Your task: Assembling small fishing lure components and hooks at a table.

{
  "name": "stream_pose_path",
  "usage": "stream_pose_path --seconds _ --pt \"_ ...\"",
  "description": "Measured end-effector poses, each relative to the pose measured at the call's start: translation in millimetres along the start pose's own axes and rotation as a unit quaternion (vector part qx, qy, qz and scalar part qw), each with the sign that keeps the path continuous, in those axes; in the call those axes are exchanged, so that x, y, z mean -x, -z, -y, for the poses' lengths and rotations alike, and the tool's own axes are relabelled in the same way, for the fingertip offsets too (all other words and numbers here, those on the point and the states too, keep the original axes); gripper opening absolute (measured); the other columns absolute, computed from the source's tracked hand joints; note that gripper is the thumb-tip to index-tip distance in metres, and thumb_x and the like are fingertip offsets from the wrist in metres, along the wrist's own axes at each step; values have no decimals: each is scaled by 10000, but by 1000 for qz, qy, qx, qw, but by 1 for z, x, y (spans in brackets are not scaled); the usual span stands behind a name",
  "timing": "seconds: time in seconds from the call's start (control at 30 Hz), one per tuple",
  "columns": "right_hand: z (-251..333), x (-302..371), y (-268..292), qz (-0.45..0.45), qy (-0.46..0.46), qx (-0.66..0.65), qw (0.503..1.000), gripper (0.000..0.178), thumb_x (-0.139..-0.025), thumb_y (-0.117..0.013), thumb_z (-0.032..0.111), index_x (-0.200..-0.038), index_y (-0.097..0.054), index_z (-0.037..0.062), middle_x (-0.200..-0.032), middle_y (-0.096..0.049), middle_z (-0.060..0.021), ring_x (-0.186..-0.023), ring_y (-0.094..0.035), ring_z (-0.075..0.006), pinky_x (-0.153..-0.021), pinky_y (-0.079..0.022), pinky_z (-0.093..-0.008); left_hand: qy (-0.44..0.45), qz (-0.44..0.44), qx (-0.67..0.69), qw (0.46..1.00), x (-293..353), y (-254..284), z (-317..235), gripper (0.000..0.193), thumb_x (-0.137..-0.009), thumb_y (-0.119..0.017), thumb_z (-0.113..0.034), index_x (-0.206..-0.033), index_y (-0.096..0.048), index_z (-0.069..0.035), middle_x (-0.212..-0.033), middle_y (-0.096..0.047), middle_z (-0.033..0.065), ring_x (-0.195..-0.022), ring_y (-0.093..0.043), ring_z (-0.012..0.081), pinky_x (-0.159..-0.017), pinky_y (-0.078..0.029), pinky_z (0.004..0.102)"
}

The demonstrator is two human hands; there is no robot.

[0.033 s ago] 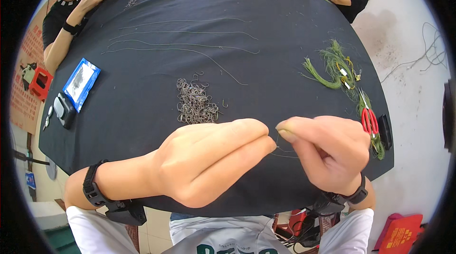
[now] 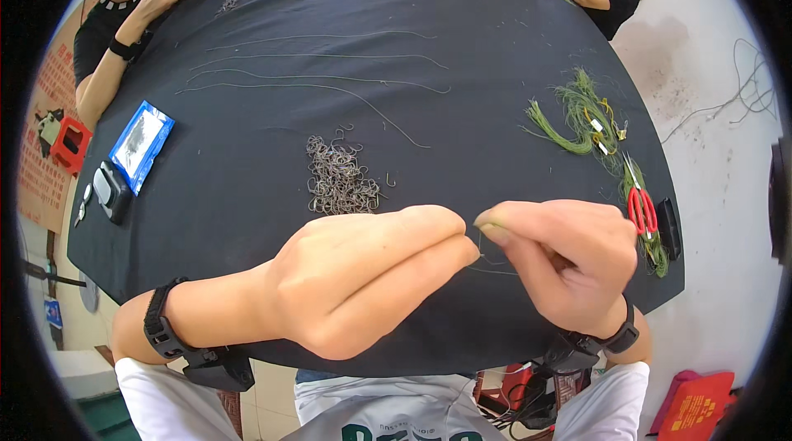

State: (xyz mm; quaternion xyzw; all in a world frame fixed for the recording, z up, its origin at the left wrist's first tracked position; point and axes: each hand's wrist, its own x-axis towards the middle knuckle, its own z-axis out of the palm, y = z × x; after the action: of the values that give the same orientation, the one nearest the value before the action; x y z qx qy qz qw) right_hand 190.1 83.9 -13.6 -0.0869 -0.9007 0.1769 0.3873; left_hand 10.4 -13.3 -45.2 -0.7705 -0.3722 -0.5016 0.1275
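On black table [image 2: 495,45], blue packet [image 2: 141,146], hands [image 2: 363,276] pinching

On the black table [image 2: 495,28] lie one heap of small metal hooks [image 2: 338,181], too many to count, four long thin lines [image 2: 322,82] stretched side by side, and one bundle of green cords [image 2: 577,115]. There is one pair of red-handled scissors [image 2: 639,208], one blue flat packet [image 2: 140,144] and one dark device [image 2: 107,189] beside it. Two hands of the person, left hand [image 2: 363,276] and right hand [image 2: 569,264], each wear one wrist strap, and two other people sit at the far edge
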Motion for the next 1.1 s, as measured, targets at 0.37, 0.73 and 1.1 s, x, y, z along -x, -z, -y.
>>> stream_pose_path --seconds 0.37,0.73,1.1 --pt "-1 5 -11 55 -42 -126 990 155 -700 -699 0 -852 -683 25 -589 -605 -78 -446 -563 -165 -423 -422 -249 74 -9 25 997 -7 2 -3 210 -674 -677 127 -862 -636 44 -823 -634 161 -634 -638 209 -529 -513 250" --pt "13 -3 11 25 127 106 986 259 -605 -720 -46 -859 -673 -45 -529 -490 -9 -388 -435 -101 -357 -335 -236 -21 -1 -26 999 0 -1 0 236 -629 -686 115 -856 -649 63 -813 -629 153 -612 -635 218 -497 -515 272" --pt "-4 -2 0 133 -300 -313 891 91 -856 -632 46 -904 -680 -16 -582 -507 66 -514 -349 20 -447 -228 -191 109 17 120 987 -11 5 -1 182 -723 -662 106 -872 -615 12 -907 -642 170 -607 -604 155 -517 -478 208"
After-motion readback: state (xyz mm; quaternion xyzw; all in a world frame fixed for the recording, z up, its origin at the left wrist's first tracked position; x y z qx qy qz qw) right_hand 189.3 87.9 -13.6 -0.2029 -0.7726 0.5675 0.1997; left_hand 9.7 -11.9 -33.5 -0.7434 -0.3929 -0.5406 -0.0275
